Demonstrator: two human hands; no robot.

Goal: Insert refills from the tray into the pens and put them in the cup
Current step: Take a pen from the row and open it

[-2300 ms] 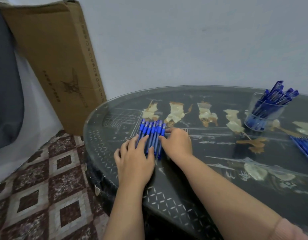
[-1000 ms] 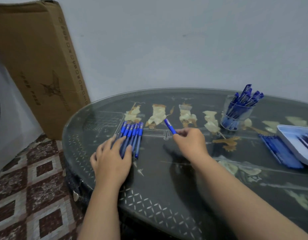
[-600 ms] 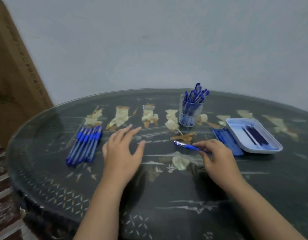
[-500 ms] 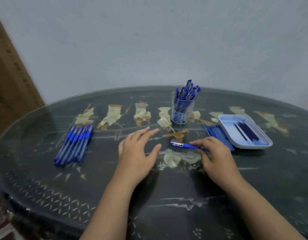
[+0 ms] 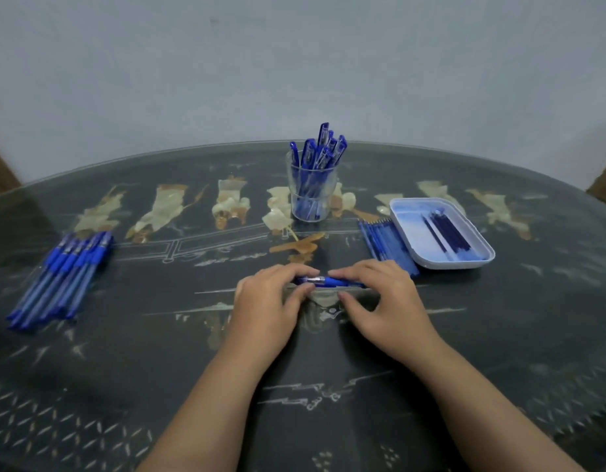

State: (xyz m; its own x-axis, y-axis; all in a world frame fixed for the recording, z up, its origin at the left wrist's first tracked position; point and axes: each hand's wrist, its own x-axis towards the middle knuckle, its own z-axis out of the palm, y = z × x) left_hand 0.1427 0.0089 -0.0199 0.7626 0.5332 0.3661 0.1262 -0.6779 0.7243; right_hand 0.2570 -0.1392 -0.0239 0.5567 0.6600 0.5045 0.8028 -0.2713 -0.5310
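— Dark glass table [image 5: 124,352], grey wall [image 5: 294,63]. What's there?
— A cup [image 5: 310,214] of blue pens [image 5: 323,148]. In front of it, the left hand [image 5: 264,308] and right hand [image 5: 383,301] pinch one pen [image 5: 332,281] by its ends.
— All of it?
— No, fingers [image 5: 349,272] hide most. Right of the cup, the tray [image 5: 405,216] holds blurry refills [image 5: 448,233].

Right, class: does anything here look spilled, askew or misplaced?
Nothing stands out. The loose pens lie in a neat row, the clear cup stands upright, the refills lie inside the tray, and the left hand and right hand hold one pen.
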